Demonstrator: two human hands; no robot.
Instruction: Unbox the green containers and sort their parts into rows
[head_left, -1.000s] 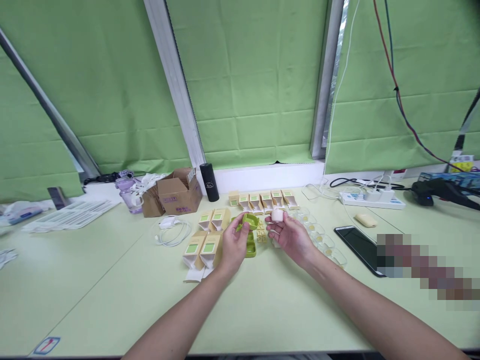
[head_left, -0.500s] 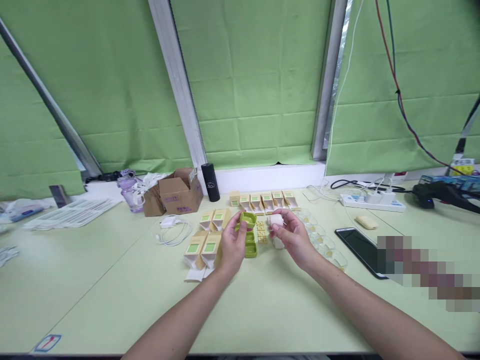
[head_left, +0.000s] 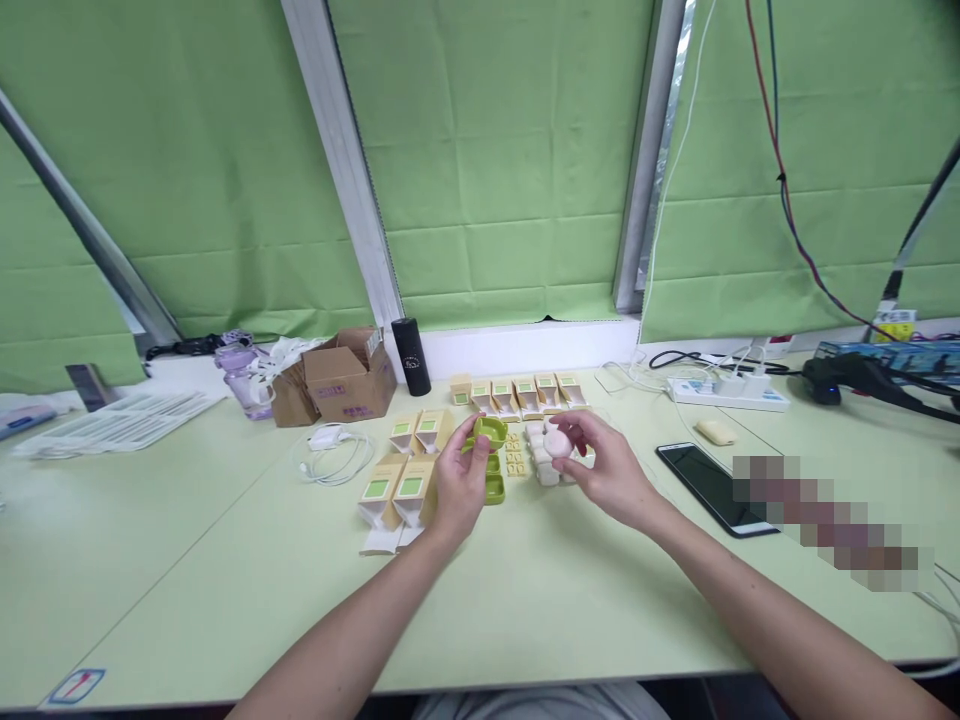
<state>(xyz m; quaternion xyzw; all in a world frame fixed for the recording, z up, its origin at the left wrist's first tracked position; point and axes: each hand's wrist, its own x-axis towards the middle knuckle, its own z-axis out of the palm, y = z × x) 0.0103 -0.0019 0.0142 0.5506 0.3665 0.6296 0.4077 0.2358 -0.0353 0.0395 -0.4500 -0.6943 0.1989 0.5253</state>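
Observation:
My left hand (head_left: 463, 478) is closed around a small green open case (head_left: 491, 432), its hollow facing up. Pinched between the thumb and fingers of my right hand (head_left: 604, 465) is a white round spool-like piece (head_left: 557, 444), its flat face turned toward me. Below the left hand's fingers, more green cases (head_left: 494, 489) stand in a column on the table. Between the hands lie two columns of small yellow pieces (head_left: 515, 456). Several other white pieces (head_left: 547, 474) stand in a group under the right hand, which partly hides them.
Open cartons (head_left: 411, 480) stand left of my left hand, and a row of smaller-looking ones (head_left: 527, 396) lies behind. A phone (head_left: 712, 490), a cream-coloured case (head_left: 716, 432) and a power strip (head_left: 727, 392) are on the right. A brown box (head_left: 352, 380) and black cylinder (head_left: 410, 357) stand at the back.
My right hand has turned the white piece so its round face shows, and its fingers have shifted. My left hand still holds the green case. The whole view has shifted slightly.

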